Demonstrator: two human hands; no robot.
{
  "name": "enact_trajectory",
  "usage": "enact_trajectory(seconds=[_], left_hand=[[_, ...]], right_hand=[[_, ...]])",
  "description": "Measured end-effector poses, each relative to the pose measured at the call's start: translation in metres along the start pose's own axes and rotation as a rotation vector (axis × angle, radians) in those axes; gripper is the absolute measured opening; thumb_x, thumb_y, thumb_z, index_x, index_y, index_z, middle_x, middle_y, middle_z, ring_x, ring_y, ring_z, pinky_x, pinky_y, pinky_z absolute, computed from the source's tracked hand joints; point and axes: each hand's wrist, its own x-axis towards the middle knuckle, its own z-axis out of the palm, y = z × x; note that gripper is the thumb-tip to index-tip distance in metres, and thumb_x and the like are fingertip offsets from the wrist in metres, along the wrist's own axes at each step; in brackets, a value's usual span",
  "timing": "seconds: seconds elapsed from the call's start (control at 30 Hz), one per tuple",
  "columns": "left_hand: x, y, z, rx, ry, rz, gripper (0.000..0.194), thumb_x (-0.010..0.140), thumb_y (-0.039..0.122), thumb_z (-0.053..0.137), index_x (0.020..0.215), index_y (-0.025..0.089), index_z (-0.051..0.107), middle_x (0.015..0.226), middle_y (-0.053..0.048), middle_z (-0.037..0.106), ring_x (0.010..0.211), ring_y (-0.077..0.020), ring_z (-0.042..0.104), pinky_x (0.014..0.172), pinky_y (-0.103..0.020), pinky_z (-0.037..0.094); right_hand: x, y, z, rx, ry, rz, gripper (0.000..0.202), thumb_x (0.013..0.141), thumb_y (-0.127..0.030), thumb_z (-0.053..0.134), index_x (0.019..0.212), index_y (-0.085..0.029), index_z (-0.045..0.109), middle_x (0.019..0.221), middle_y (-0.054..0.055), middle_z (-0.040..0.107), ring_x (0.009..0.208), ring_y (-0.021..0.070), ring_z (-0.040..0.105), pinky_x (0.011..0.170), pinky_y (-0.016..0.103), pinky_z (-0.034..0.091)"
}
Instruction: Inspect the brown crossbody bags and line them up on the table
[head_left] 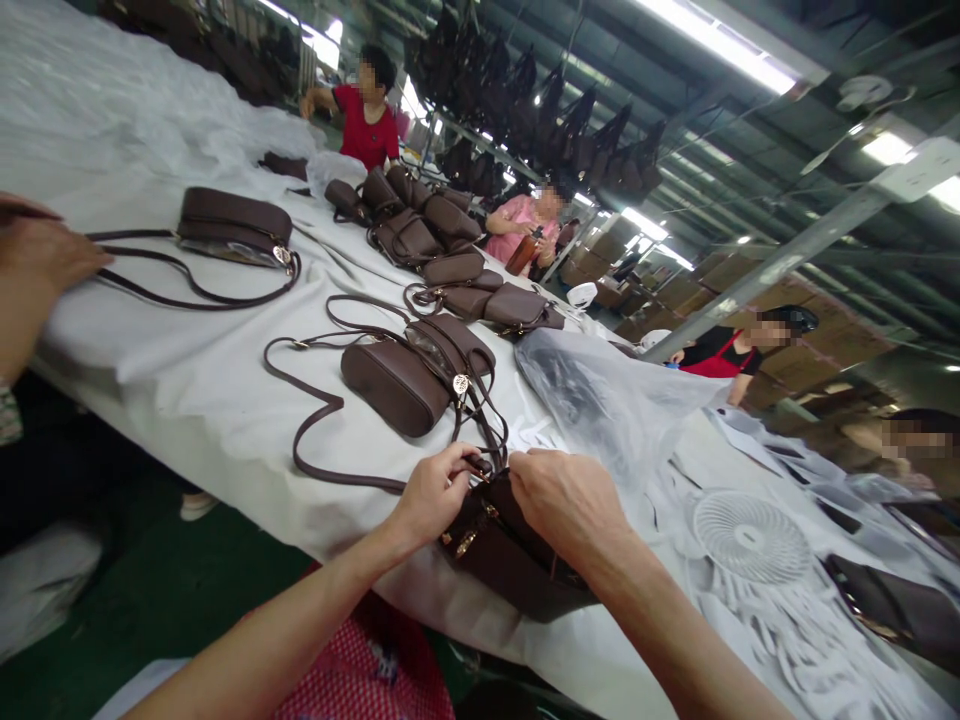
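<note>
Large workshop hall, metal roof overhead, long strip lights; cardboard boxes stacked far right, rows of dark bags hung far centre. Long work table, covered by a white cloth, soft and creased, runs from near right to far left. Crumpled translucent plastic sheeting heaped far left; a smoother clear plastic bag lies right of centre. Co-workers: one in a red top far left, one in a pink top at far centre, one in a red apron at right; another person's hand at left edge.

Pile of brown bags mid-table: smooth, leather-like, rounded boxy shapes. Handbag of the same dark brown, in hand at the table's near edge, gold-toned fittings on its side. Nearby bag lies just beyond, slim strap looping left. Right hand: fingers curled together, clamped on handbag's upper edge. Left hand: thumb and forefinger pinched on a dark piece at its top; strap or zip end, cannot tell. White round fan, ribbed grille, near right. Smallest: round metal tag, openwork face, beside nearby bag
</note>
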Motion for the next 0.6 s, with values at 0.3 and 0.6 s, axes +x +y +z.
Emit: enact_trajectory(seconds=[0.3, 0.6], left_hand=[[0.002, 0.0, 0.004, -0.136, 0.016, -0.019, 0.037, 0.078, 0.008, 0.05, 0.112, 0.018, 0.061, 0.099, -0.004, 0.074, 0.088, -0.0169, 0.069, 0.069, -0.023, 0.049], [0.006, -0.002, 0.013, -0.278, 0.061, -0.025, 0.041, 0.077, 0.014, 0.063, 0.118, 0.015, 0.062, 0.081, -0.002, 0.073, 0.073, -0.0143, 0.066, 0.07, -0.024, 0.05]], right_hand=[[0.007, -0.005, -0.005, -0.012, -0.036, -0.057, 0.026, 0.093, -0.013, 0.044, 0.093, -0.015, 0.07, 0.091, 0.015, 0.073, 0.079, 0.0244, 0.072, 0.06, 0.026, 0.046], [0.02, -0.009, 0.008, 0.054, -0.019, -0.073, 0.023, 0.091, -0.012, 0.048, 0.093, -0.014, 0.07, 0.086, 0.017, 0.072, 0.078, 0.0259, 0.071, 0.061, 0.028, 0.046]])
